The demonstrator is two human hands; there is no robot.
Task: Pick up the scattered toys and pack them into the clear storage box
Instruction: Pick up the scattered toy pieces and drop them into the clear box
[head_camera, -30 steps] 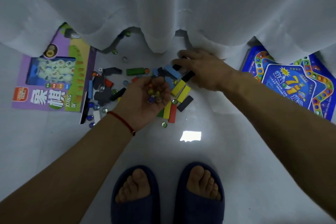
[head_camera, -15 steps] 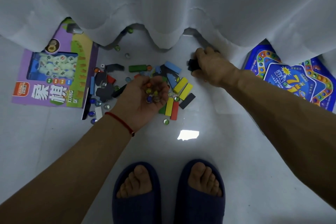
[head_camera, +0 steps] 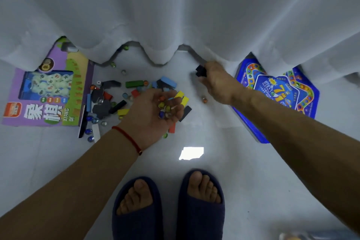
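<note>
Right hand (head_camera: 216,82) shifted rightward gripping black block (head_camera: 201,71) (curtain-side), marbles (head_camera: 165,107) cupped in left hand (head_camera: 153,112)

**What I'm wearing, seen from my head camera**

Both my forearms are bare all the way into view, with no sleeve showing on either. My left hand (head_camera: 153,115) has a thin red cord bracelet (head_camera: 130,139) around the wrist, with a small darker knot or bead at its lower end. My right hand (head_camera: 216,82) wears nothing: no ring, no band that I can see. Below the bracelet, nearer the bottom edge, my feet sit in dark navy open-toe slippers (head_camera: 202,218) with a soft, fuzzy-looking fabric, toes bare and exposed.
</note>
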